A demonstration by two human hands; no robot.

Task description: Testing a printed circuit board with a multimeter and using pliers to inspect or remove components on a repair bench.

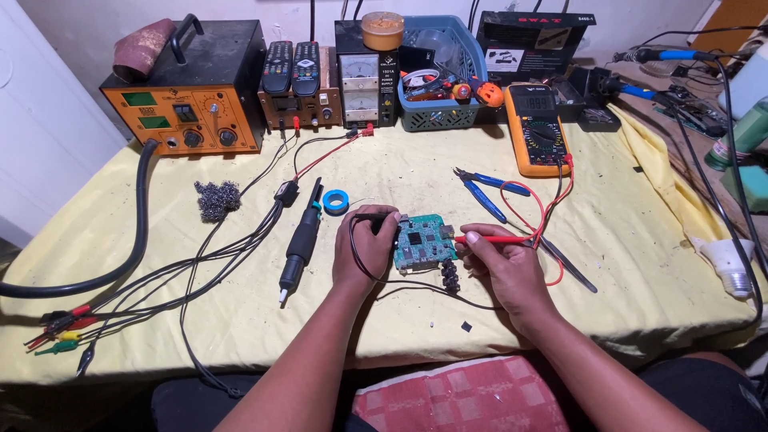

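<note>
A small green circuit board (423, 242) lies on the yellow cloth (384, 172) in the middle of the table. My left hand (364, 248) grips a black test probe (374, 218), its tip at the board's left edge. My right hand (502, 268) pinches a red test probe (490, 239) whose tip touches the board's right edge. Red and black leads run from the probes toward an orange-yellow multimeter (538, 130) at the back right.
A soldering iron (301, 243), blue tape roll (336, 201) and steel wool (218, 197) lie left of the board. Blue-handled pliers (485, 192) and tweezers (568, 264) lie right. An orange rework station (188, 100), power supply (364, 80), blue basket (440, 76) and crocodile-clip leads (64, 328) ring the table.
</note>
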